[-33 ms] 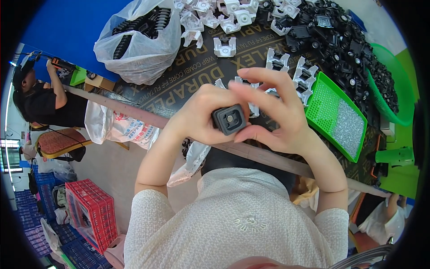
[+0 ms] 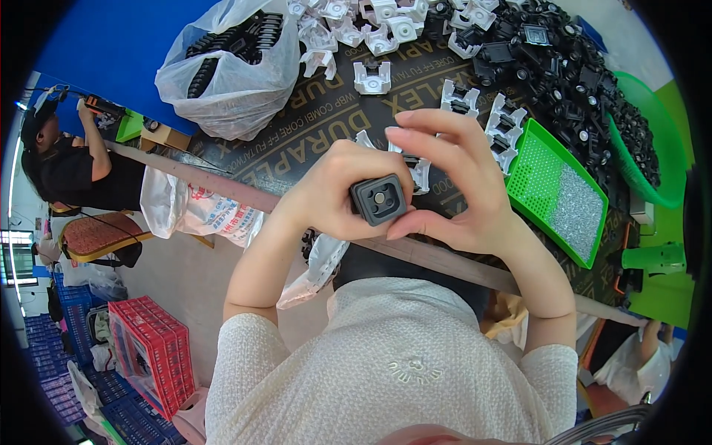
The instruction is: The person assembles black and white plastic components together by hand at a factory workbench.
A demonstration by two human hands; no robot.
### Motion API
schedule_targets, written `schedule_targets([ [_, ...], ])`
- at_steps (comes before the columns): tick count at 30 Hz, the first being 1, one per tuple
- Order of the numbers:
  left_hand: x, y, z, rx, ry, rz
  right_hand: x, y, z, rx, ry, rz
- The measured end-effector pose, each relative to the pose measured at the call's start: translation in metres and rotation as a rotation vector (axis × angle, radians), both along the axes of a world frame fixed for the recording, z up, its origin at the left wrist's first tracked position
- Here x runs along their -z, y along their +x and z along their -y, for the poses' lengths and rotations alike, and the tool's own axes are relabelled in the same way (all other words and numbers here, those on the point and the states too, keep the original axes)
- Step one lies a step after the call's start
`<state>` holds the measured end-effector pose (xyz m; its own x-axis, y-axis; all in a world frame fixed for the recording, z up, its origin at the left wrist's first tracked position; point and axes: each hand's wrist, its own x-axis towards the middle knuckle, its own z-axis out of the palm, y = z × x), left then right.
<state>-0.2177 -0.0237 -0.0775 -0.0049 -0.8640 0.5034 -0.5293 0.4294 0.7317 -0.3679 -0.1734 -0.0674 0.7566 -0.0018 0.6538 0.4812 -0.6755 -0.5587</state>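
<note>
My left hand (image 2: pixel 334 185) is closed around a black square-ended piece (image 2: pixel 379 199), its recessed end facing up with a small round metallic centre; the rest is hidden in the fist. My right hand (image 2: pixel 463 185) curves beside it, fingers apart and nothing seen between them. Its thumb tip is close to the piece's lower corner; whether they touch I cannot tell. Just beyond my hands, white plastic brackets (image 2: pixel 458 99) stand on the dark printed board (image 2: pixel 326 111), some partly hidden by my fingers. A single white bracket (image 2: pixel 372 78) stands farther off.
A clear bag of black parts (image 2: pixel 222 96) stands at the far left. Heaped black parts (image 2: pixel 545 67) cover the far right, by a green basket (image 2: pixel 667 170). A green tray (image 2: pixel 530 159) holds small silvery pieces. At left, another person (image 2: pixel 74 159) sits; red crates (image 2: pixel 159 348) stand on the floor.
The fingers of my right hand have lifted slightly away from my left hand, widening the gap. The black piece has shifted very little in my left hand.
</note>
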Motion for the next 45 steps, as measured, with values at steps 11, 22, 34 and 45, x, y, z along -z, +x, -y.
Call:
schedule_targets([
  [11,0.011,-0.003,0.001,0.036,-0.007,-0.052,0.003,-0.002,0.000,-0.029,-0.005,-0.008],
  [22,0.009,-0.009,-0.015,-0.164,0.181,0.162,0.004,-0.004,-0.008,-0.024,0.055,-0.062],
  [34,0.033,0.000,-0.048,-0.863,0.359,0.348,0.038,0.054,0.002,0.083,-0.227,-0.056],
  [45,0.035,0.003,-0.040,-0.845,0.443,0.264,0.062,0.067,-0.007,0.003,-0.163,-0.179],
])
